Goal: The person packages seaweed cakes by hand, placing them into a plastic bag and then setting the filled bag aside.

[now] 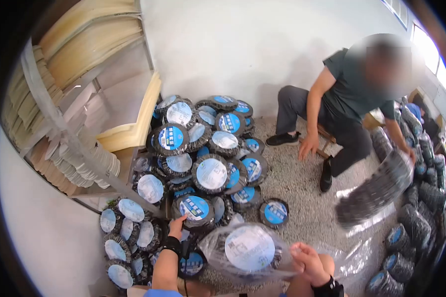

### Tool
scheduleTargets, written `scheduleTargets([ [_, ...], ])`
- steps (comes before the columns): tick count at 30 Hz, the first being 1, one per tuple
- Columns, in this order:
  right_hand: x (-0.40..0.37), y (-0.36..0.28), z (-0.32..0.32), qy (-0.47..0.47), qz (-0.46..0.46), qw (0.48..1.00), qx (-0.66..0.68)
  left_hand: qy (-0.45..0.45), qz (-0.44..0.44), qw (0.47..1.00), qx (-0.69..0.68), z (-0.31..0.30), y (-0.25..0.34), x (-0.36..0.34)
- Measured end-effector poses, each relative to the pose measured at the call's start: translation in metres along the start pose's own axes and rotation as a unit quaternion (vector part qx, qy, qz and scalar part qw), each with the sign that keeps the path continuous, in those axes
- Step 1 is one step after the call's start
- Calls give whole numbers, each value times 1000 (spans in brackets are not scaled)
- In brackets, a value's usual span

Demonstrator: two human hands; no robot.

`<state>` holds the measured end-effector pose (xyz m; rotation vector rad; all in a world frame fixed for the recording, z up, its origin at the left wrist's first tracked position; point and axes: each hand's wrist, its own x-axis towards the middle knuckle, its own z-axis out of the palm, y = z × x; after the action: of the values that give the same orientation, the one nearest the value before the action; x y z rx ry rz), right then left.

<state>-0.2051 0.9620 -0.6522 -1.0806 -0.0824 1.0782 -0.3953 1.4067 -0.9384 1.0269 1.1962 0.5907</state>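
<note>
My left hand point(177, 228) is at the near edge of a round black roll point(194, 207) with a blue-and-white label. Its index finger lies on top and the other fingers curl at the rim, partly hidden. The fingers of my right hand point(307, 261) pinch the edge of a clear plastic bag point(210, 247), which stretches across my lap. Inside the bag lies another black roll point(250, 247), its pale blue and white label facing up. A single roll point(274, 212) rests on the floor just beyond the bag.
A heap of labelled rolls point(211, 173) fills the corner ahead, beside a metal rack point(67, 133) with stacked sheets. At right, a seated person point(354, 104) holds a blurred, filled bag point(374, 190). Bagged rolls point(415, 222) are piled along the right side.
</note>
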Motion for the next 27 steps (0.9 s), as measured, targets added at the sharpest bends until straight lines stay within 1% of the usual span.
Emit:
scheduleTargets([
  [1, -1, 3, -2, 11, -18, 1000, -16, -1, 97, 985, 145, -14, 11, -11],
  [2, -3, 5, -4, 26, -30, 999, -30, -8, 187, 939, 288, -28, 26, -24],
  [3, -3, 9, -10, 21, -29, 999, 15, -17, 165, 940, 300, -31, 65, -65],
  [4, -4, 13, -16, 16, -35, 997, 61, -10, 135, 956, 260, -26, 114, -118],
  [5, -7, 14, -18, 19, -40, 996, 74, -118, 93, 985, 83, -31, 149, -158],
  [6, -8, 14, -18, 16, -53, 995, 81, -169, 105, 977, -79, -40, 162, -170],
  [7, -8, 19, -21, 18, -72, 993, 87, -223, 54, 954, -190, -41, 189, -216],
  [8, -6, 24, -24, -7, -88, 993, 84, -233, -24, 928, -290, -42, 203, -249],
  [9, -8, 29, -21, -33, -100, 991, 81, -332, 125, 918, -180, -36, 210, -295],
  [10, -14, 30, -10, -37, -107, 989, 89, -293, -60, 921, -251, -41, 196, -301],
  [11, -20, 29, 6, -13, -125, 991, 46, -296, 0, 949, -112, -27, 179, -322],
  [12, -27, 31, 18, 11, -141, 990, 2, -223, 32, 955, 193, -32, 151, -321],
  [13, -28, 41, 20, 6, -170, 981, -95, -267, 146, 927, 221, -15, 143, -346],
  [14, -37, 40, 24, 1, -178, 980, -93, -280, 164, 917, 231, -15, 138, -353],
  [15, -46, 35, 28, 37, -209, 957, -197, -297, 165, 914, 220, -12, 142, -364],
  [16, -53, 34, 31, 78, -235, 922, -297, -284, 209, 901, 252, -9, 146, -376],
  [17, -37, 49, 38, 110, -464, 789, -387, -270, 295, 856, 328, 5, 149, -391],
  [18, -47, 59, 62, 49, -489, 690, -531, -250, 372, 802, 396, 22, 151, -406],
  [19, -51, 88, 81, -13, -392, 681, -619, -236, 382, 772, 450, 41, 153, -417],
  [20, -71, 97, 113, -34, -396, 653, -644, -259, 395, 745, 471, 40, 126, -381],
  [21, -90, 87, 127, -58, -502, 655, -562, -269, 347, 776, 452, 43, 126, -370],
  [22, -101, 81, 130, -60, -506, 656, -557, -275, 296, 804, 435, 42, 128, -364],
  [23, -109, 74, 121, -50, -447, 686, -572, -253, 152, 912, 286, 33, 127, -351],
  [24, -114, 68, 109, -38, -384, 714, -584, -219, 0, 968, 123, 16, 126, -335],
  [25, -101, 60, 83, -60, -433, 732, -523, -232, -94, 967, -51, -1, 120, -319],
  [26, -110, 32, 82, -41, -235, 901, -362, -234, -98, 966, -50, 3, 114, -317],
  [27, -112, 31, 87, -53, -246, 917, -310, -207, -50, 973, -87, 16, 104, -320],
])
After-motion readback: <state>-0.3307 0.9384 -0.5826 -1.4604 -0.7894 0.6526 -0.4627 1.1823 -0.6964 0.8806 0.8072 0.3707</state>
